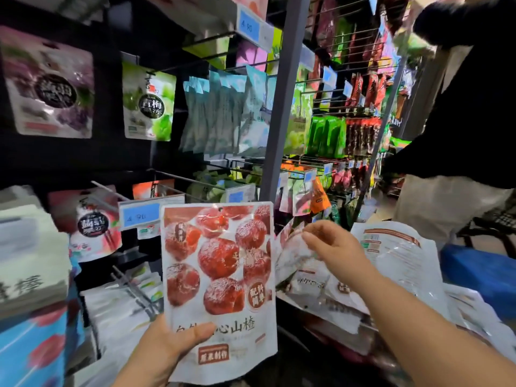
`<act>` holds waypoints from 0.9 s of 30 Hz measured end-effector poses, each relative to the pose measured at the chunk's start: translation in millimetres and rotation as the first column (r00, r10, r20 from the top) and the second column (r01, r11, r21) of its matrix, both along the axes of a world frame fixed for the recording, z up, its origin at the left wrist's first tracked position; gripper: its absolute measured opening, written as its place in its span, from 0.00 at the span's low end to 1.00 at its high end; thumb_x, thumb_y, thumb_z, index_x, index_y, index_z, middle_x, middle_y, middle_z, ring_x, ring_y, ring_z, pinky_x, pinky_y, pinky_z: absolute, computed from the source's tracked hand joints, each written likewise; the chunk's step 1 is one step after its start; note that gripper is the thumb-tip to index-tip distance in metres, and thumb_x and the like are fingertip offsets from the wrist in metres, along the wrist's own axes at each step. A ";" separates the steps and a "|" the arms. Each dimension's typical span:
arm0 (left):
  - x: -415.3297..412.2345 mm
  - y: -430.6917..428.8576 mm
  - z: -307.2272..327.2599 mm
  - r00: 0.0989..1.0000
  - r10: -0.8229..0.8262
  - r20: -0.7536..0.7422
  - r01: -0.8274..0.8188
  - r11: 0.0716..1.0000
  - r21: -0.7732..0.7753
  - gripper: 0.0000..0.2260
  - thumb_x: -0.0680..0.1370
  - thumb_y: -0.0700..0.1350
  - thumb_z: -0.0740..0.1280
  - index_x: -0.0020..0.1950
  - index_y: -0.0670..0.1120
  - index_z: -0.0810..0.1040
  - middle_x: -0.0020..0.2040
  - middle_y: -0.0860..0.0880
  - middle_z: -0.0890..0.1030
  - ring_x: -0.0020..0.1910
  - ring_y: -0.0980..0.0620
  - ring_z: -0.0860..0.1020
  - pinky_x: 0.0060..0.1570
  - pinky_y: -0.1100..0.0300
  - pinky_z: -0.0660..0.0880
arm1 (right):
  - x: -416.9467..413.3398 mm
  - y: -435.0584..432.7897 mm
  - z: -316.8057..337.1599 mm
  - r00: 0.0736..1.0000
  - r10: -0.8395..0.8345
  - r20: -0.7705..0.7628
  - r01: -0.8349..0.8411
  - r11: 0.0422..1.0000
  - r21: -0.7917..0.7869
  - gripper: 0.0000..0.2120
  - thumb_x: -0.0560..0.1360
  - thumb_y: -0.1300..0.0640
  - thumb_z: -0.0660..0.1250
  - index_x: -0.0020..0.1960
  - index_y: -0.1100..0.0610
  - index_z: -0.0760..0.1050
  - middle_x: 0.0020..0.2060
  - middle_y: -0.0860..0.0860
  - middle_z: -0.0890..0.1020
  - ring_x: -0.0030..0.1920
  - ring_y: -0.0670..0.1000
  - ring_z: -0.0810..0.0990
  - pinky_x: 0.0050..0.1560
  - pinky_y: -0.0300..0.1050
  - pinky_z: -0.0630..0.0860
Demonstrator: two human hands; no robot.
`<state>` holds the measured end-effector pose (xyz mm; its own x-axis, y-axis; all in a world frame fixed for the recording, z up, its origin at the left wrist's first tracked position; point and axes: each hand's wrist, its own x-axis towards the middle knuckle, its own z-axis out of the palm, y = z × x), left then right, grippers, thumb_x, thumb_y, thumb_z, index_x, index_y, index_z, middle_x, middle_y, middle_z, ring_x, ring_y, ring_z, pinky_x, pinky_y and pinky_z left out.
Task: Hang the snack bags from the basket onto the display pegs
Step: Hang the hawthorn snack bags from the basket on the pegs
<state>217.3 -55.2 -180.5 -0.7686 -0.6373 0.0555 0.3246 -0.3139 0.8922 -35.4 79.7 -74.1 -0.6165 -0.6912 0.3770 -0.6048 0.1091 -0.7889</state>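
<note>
My left hand (170, 344) holds a white snack bag (219, 275) printed with red hawthorn balls, upright, by its lower left corner. To its right, my right hand (332, 250) pinches the top of another bag (296, 261) of the same kind, lifted from a pile of bags (396, 255) lying at the lower right. The basket itself is hidden under the pile. Empty metal pegs (178, 178) stick out of the dark display panel just above the held bag, with a blue 4.90 price tag (141, 215) on one.
Hung snack bags fill the panel: purple (53, 85), green (149, 103), pale blue (223, 113), and a red one (92, 222) low left. A grey upright post (282, 101) divides the racks. Another person in black (469, 107) stands at the right, by a blue box (480, 272).
</note>
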 end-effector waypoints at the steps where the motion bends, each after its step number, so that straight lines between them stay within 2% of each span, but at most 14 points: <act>1: 6.1 -1.7 -3.4 1.000 0.011 0.017 -0.010 1.000 -0.018 0.41 0.52 0.37 0.81 0.64 0.44 0.75 0.56 0.37 0.82 0.55 0.35 0.81 0.59 0.37 0.74 | -5.8 4.5 3.3 0.998 -0.035 -0.055 0.038 0.998 0.059 0.02 0.78 0.52 0.69 0.47 0.46 0.78 0.41 0.44 0.82 0.43 0.45 0.80 0.45 0.41 0.75; 5: 27.1 -7.9 -11.8 0.994 0.098 0.054 -0.094 0.993 -0.076 0.41 0.50 0.42 0.84 0.62 0.43 0.78 0.56 0.38 0.83 0.55 0.36 0.82 0.61 0.36 0.73 | -22.0 18.8 14.0 0.972 -0.021 -0.236 0.107 0.928 0.356 0.04 0.78 0.50 0.70 0.51 0.45 0.77 0.47 0.41 0.80 0.49 0.46 0.79 0.43 0.39 0.72; 8: 36.5 -8.5 -12.9 0.992 0.113 0.061 -0.105 0.988 -0.113 0.44 0.46 0.48 0.86 0.61 0.42 0.78 0.54 0.38 0.84 0.53 0.37 0.83 0.59 0.39 0.75 | -19.9 21.3 11.8 0.946 0.102 -0.309 0.091 0.829 0.551 0.12 0.76 0.50 0.72 0.58 0.43 0.78 0.56 0.43 0.76 0.59 0.48 0.75 0.54 0.42 0.70; 10: 36.8 -6.7 -12.3 0.988 0.135 0.069 -0.125 0.983 -0.138 0.44 0.45 0.50 0.86 0.59 0.42 0.79 0.52 0.40 0.85 0.51 0.38 0.83 0.56 0.42 0.77 | -15.3 19.4 12.2 0.926 0.160 -0.343 0.091 0.786 0.611 0.17 0.75 0.50 0.74 0.63 0.42 0.77 0.65 0.46 0.72 0.65 0.50 0.72 0.61 0.44 0.69; 14: 31.8 -2.6 -9.9 0.982 0.175 0.071 -0.160 0.972 -0.171 0.39 0.47 0.49 0.84 0.57 0.44 0.81 0.50 0.43 0.86 0.49 0.41 0.84 0.52 0.46 0.78 | -10.6 13.1 14.6 0.859 0.214 -0.465 0.138 0.779 0.612 0.19 0.73 0.51 0.75 0.63 0.44 0.78 0.67 0.49 0.71 0.68 0.51 0.70 0.67 0.46 0.66; 18: 24.4 -1.6 -11.1 0.966 0.236 0.102 -0.208 0.951 -0.230 0.29 0.52 0.45 0.81 0.53 0.46 0.82 0.47 0.46 0.86 0.47 0.44 0.85 0.49 0.49 0.79 | -16.1 5.7 11.2 0.788 0.298 -0.538 0.162 0.744 0.649 0.15 0.74 0.51 0.74 0.60 0.44 0.81 0.65 0.49 0.73 0.67 0.51 0.71 0.66 0.49 0.69; 23: 21.3 -9.0 -21.1 0.938 0.293 0.185 -0.232 0.928 -0.291 0.38 0.45 0.59 0.84 0.53 0.51 0.83 0.50 0.48 0.86 0.50 0.44 0.84 0.56 0.41 0.77 | -32.7 -3.8 9.0 0.705 0.385 -0.596 0.142 0.747 0.650 0.11 0.75 0.50 0.73 0.57 0.48 0.83 0.61 0.47 0.79 0.62 0.50 0.76 0.61 0.48 0.73; 27: 20.5 -18.0 -25.8 0.896 0.368 0.250 -0.256 0.886 -0.387 0.40 0.39 0.66 0.81 0.48 0.52 0.83 0.44 0.55 0.86 0.43 0.55 0.85 0.49 0.51 0.79 | -44.6 -10.1 5.4 0.728 0.362 -0.582 0.109 0.776 0.621 0.08 0.76 0.51 0.72 0.54 0.51 0.83 0.53 0.47 0.83 0.56 0.51 0.80 0.58 0.51 0.76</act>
<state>237.8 -73.2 -206.3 -0.5457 -0.8315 0.1037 0.0469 0.0933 0.9945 -79.9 69.5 -68.7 -0.2697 -0.9544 0.1278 -0.9621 0.2725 0.0046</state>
